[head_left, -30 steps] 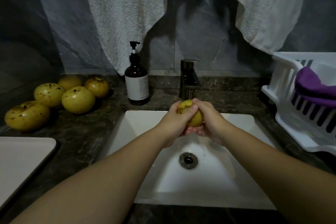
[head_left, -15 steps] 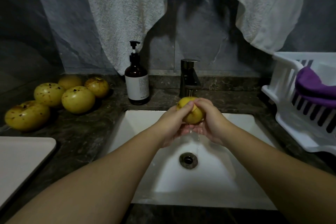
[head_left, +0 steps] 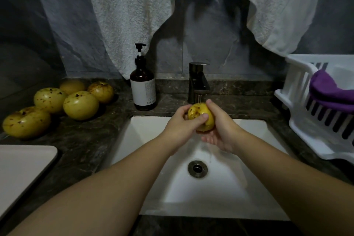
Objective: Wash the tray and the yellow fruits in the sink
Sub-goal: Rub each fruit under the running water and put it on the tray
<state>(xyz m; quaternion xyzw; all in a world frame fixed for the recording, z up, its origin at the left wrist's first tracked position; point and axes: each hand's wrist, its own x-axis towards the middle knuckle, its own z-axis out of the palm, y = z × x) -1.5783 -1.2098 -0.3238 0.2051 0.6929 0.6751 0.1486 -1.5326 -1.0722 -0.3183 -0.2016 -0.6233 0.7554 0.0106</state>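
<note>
Fruit in hand: a yellow fruit [head_left: 201, 116], blotched brown on its upper left face, held over the back of the sink [head_left: 249, 168] just under the tap [head_left: 198, 82].
Water: a thin stream falls from the spout onto the top of the fruit and drips off below toward the drain [head_left: 197, 169].
Left grip: the left hand [head_left: 182, 123] wraps the fruit from the left, thumb lying across its front face.
Right grip: the right hand [head_left: 220, 130] cups the fruit from the right and beneath, fingertips at its top; both hands are clenched round this one fruit.
Key relation: the fruit sits between the two palms, the spotted side turned up and toward the left thumb, so the thumb is the nearer rubbing surface. The fruit is roundish, with no clear long axis to turn about.
Next move, as a judgement: roll it within the palms to bring unwashed skin under the stream.
Waiting fruits: five fruits on the counter [head_left: 80, 105] lie left of the sink, nearer the left hand.
Tray: the tray [head_left: 23, 166] rests at the left edge of the counter, well apart from the sink.
Beyond: soap bottle [head_left: 142, 90] left of the tap; white rack [head_left: 314, 120] on the right.
</note>
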